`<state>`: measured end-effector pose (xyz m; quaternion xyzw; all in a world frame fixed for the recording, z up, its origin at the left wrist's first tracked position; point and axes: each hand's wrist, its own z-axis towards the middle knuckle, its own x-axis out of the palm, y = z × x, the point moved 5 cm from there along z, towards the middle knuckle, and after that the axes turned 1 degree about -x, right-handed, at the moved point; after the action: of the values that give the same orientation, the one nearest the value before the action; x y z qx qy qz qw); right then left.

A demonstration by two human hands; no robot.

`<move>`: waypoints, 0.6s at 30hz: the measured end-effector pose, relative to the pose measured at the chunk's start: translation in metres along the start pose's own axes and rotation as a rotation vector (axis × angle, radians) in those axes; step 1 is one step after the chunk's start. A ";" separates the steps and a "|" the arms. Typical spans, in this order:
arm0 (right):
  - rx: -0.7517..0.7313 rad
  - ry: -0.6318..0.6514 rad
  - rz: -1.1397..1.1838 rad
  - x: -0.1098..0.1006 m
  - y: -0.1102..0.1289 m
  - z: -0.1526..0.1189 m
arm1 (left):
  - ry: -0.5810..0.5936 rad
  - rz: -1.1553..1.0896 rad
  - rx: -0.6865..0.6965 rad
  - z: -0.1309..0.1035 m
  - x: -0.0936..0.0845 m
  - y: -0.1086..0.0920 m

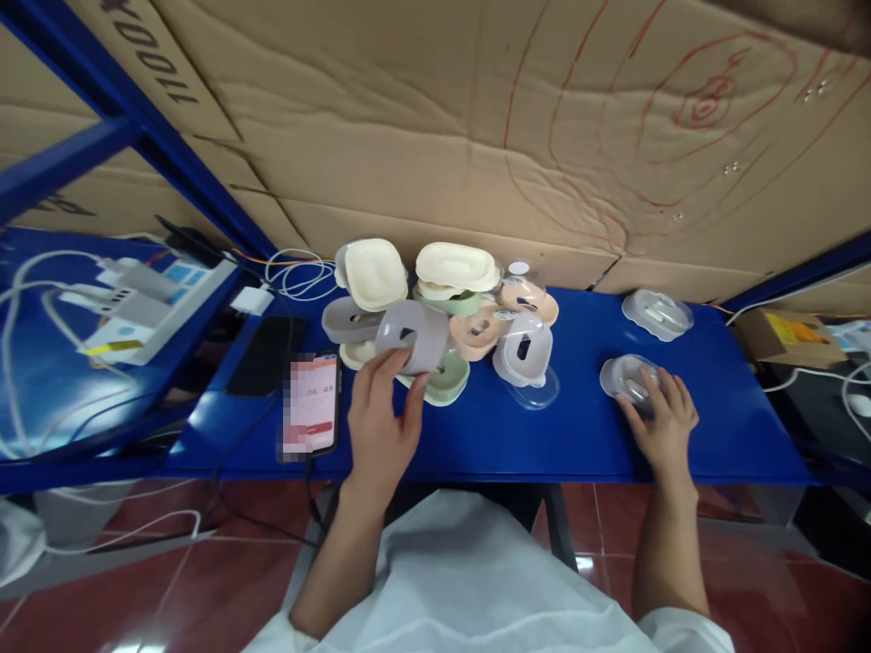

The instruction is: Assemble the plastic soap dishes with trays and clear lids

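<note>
Facing "1100" cardboard and a "06 48" phone, our left hand pinches a grey case. Our right hand clasps a lidded one.

Two clear-lidded cases at right, one lit phone, one small cardboard box, heaped containers past sure count

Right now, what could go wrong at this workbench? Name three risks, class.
The grey plastic case in the left hand might drag the pale green case crowded beside it. A careless sweep by that hand might knock the nearby smartphone. Uneven pressure from the right hand might tip the clear-covered case under it.
</note>
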<state>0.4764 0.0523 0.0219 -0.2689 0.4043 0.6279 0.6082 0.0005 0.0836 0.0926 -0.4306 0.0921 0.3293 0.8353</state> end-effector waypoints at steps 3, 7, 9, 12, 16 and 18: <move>-0.045 -0.015 -0.030 0.003 0.011 -0.007 | -0.007 0.147 0.007 -0.003 -0.015 0.008; -0.087 -0.043 -0.030 0.003 0.021 -0.015 | 0.073 0.244 0.020 -0.006 -0.026 0.020; -0.108 -0.038 -0.033 0.002 0.025 -0.017 | 0.101 0.239 0.045 -0.004 -0.030 0.018; -0.121 -0.026 -0.036 0.002 0.029 -0.020 | 0.124 0.179 0.069 0.017 -0.029 0.012; -0.097 -0.050 -0.033 0.003 0.033 -0.023 | 0.015 -0.205 -0.047 0.082 -0.009 0.032; -0.089 -0.069 -0.027 0.003 0.035 -0.024 | -0.107 -0.444 -0.133 0.118 0.005 0.055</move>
<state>0.4384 0.0362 0.0125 -0.2795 0.3509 0.6459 0.6178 -0.0450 0.2009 0.1266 -0.4763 -0.0712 0.1654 0.8606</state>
